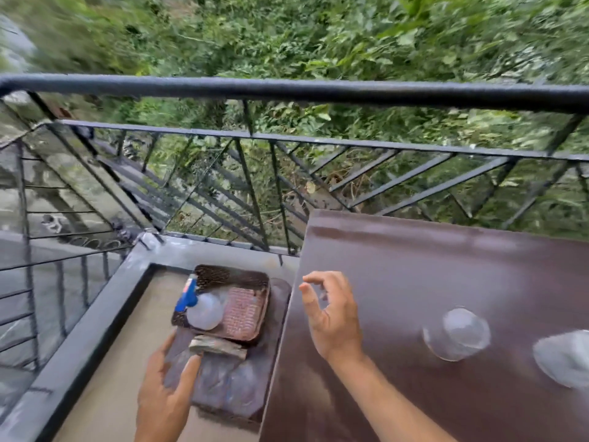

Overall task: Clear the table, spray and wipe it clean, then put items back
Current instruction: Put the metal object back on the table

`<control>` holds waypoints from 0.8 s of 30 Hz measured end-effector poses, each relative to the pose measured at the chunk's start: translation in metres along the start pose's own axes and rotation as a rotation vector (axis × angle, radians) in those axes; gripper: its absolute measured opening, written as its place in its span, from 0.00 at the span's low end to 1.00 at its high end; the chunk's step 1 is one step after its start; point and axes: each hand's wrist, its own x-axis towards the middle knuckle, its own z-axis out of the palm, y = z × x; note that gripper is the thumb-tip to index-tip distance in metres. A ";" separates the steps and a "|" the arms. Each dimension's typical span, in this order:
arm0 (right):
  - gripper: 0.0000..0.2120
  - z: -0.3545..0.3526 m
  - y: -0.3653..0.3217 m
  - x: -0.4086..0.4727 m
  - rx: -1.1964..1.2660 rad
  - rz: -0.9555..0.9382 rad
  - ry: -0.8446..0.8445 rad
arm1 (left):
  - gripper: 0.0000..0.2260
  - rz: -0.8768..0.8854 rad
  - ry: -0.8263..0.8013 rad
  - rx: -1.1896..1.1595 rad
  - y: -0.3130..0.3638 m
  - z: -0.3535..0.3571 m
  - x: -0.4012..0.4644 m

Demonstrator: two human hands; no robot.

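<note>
On the balcony, beside the black metal railing (287, 90), your dark brown glossy table (446, 282) looks stiff and smooth, so anything set on it may slide. To its left, lower down, a dark square stool (223, 387) carries a brown woven basket tray (245, 314); it should be light and slightly flexible, so lift it by two opposite rims. Inside leans a translucent spray bottle with a blue trigger head (199, 306), probably light; take it by the neck. Two clear glass tumblers (457, 333) on the table are fragile and slippery; grip them round the wall. Below the basket lies a folded greyish cloth (218, 346), soft. Your left hand (165, 393) hovers spread near it; your right hand (331, 317) hangs loosely curled, holding nothing.
</note>
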 end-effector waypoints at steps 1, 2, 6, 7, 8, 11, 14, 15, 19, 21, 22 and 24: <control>0.16 0.017 0.000 -0.005 0.014 0.030 -0.045 | 0.27 -0.014 0.001 -0.006 -0.010 -0.007 0.005; 0.16 0.033 0.001 -0.010 0.026 0.053 -0.087 | 0.28 -0.028 -0.003 -0.007 -0.019 -0.013 0.009; 0.12 0.092 0.012 -0.038 0.038 0.178 -0.171 | 0.31 -0.122 -0.052 0.024 -0.057 -0.023 0.029; 0.10 0.107 0.016 -0.047 0.030 0.228 -0.183 | 0.31 -0.151 -0.070 0.038 -0.066 -0.024 0.035; 0.08 0.123 0.022 -0.056 0.016 0.281 -0.197 | 0.31 -0.177 -0.096 0.050 -0.075 -0.024 0.042; 0.19 0.165 0.040 -0.081 -0.077 0.534 -0.279 | 0.31 -0.246 -0.181 0.075 -0.102 -0.022 0.065; 0.20 0.194 0.062 -0.102 -0.217 0.755 -0.345 | 0.29 -0.218 -0.231 0.156 -0.123 -0.018 0.088; 0.20 0.206 0.069 -0.109 -0.250 0.793 -0.348 | 0.28 -0.201 -0.261 0.191 -0.131 -0.017 0.097; 0.19 0.232 0.091 -0.123 -0.361 0.843 -0.373 | 0.29 -0.082 -0.483 0.343 -0.151 -0.012 0.118; 0.15 0.243 0.101 -0.124 -0.429 0.809 -0.391 | 0.30 0.015 -0.607 0.437 -0.160 -0.007 0.123; 0.13 0.249 0.107 -0.124 -0.465 0.791 -0.397 | 0.30 0.028 -0.635 0.467 -0.163 -0.004 0.126; 0.13 0.257 0.115 -0.122 -0.516 0.767 -0.407 | 0.30 0.022 -0.637 0.499 -0.170 0.002 0.131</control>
